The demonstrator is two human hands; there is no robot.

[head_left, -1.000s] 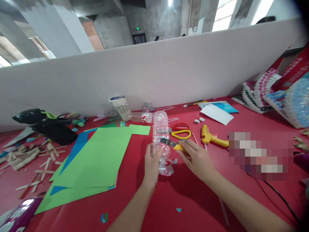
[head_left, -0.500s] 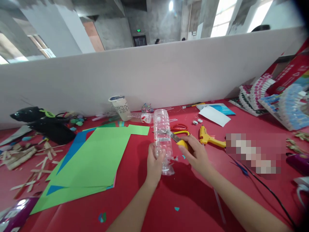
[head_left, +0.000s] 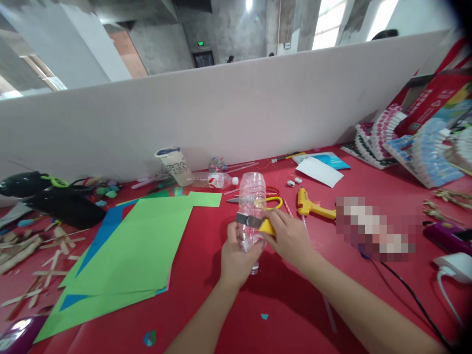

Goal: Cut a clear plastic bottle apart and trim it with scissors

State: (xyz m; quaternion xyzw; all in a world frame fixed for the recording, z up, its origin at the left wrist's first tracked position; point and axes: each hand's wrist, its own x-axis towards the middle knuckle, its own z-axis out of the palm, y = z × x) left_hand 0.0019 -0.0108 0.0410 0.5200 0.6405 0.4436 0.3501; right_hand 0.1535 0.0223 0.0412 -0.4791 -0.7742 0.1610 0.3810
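A clear ribbed plastic bottle [head_left: 252, 189] is held above the red table, its base away from me and its neck toward me. My left hand [head_left: 239, 255] is closed around its lower part. In my right hand [head_left: 289, 236] is a yellow-handled utility knife [head_left: 266, 227]. Its metal front end lies across the bottle's side, just above my left fingers; whether the edge cuts in is unclear. Behind the bottle lie scissors with red and yellow handle loops [head_left: 275, 202], partly hidden by it.
Green paper sheets [head_left: 140, 246] spread at left, near wooden sticks [head_left: 55, 273] and a black bottle [head_left: 62, 199]. A cup [head_left: 175, 167] and another plastic bottle [head_left: 217, 180] stand or lie by the white partition [head_left: 221, 113]. A yellow glue gun [head_left: 313, 206] lies at right, with a cable [head_left: 409, 290] nearby.
The knife has moved down the bottle toward my left hand and now lies more crosswise. My left hand has shifted lower around the bottle. The view has turned slightly right.
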